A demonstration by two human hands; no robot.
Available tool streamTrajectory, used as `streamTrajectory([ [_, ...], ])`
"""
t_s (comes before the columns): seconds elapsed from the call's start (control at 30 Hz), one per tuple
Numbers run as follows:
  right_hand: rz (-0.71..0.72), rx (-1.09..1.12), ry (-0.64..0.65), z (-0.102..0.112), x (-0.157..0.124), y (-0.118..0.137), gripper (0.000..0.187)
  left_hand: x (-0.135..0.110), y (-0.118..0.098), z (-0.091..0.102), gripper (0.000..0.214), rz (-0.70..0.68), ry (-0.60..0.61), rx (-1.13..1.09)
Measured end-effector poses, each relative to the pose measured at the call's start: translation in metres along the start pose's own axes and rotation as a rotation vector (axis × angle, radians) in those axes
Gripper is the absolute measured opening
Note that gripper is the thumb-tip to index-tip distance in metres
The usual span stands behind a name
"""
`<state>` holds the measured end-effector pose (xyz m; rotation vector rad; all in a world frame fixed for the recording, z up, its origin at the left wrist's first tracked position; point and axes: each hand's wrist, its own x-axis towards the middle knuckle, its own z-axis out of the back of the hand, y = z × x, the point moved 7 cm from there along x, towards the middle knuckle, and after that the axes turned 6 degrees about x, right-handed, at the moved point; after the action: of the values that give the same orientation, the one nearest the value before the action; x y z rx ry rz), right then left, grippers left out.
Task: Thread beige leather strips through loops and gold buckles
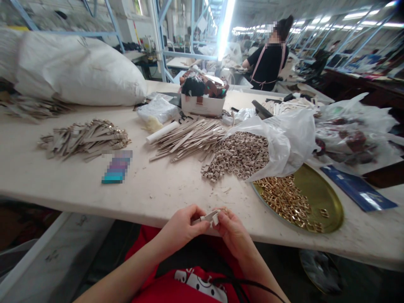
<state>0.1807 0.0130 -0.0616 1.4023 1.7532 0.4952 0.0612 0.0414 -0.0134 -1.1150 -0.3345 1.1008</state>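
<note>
At the table's front edge my left hand (186, 225) is closed around a narrow beige strap (206, 217). My right hand (232, 227) pinches the strap's other end, where a bit of gold metal shows by the fingertips; its shape is too small to make out. Beyond my hands lies a heap of small beige loops (243, 153), spilling from a clear plastic bag (284, 139). Flat beige strips (189, 139) are piled to the left of the loops. On the right, gold buckles (284, 198) fill part of a round gold tray (330, 202).
Straps with gold ends (88, 136) form a pile at the left, near a blurred phone-like object (117, 167). Behind stand a large white sack (78, 69) and a filled white box (202, 106). A blue packet (358, 188) lies far right. A person (268, 59) works farther back.
</note>
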Motion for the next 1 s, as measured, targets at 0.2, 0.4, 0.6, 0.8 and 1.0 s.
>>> streamTrajectory([
  [0.2, 0.248, -0.481, -0.087, 0.007, -0.005, 0.017, 0.026, 0.0, 0.008, -0.007, 0.02, 0.03, 0.036, -0.087],
  [0.4, 0.341, -0.835, -0.13, 0.011, -0.009, 0.013, 0.013, 0.002, 0.015, -0.019, 0.025, 0.055, 0.147, -0.139],
  [0.6, 0.364, -0.886, -0.128, 0.007, -0.007, 0.008, 0.013, 0.008, 0.023, -0.021, 0.023, 0.103, 0.164, -0.231],
  [0.8, 0.243, -0.815, 0.11, 0.001, -0.007, 0.014, 0.021, 0.01, 0.027, -0.028, 0.028, 0.144, 0.277, -0.313],
  [1.0, -0.02, -0.619, 0.254, 0.0, -0.015, 0.007, 0.028, 0.001, 0.025, -0.035, 0.026, 0.22, 0.341, -0.426],
])
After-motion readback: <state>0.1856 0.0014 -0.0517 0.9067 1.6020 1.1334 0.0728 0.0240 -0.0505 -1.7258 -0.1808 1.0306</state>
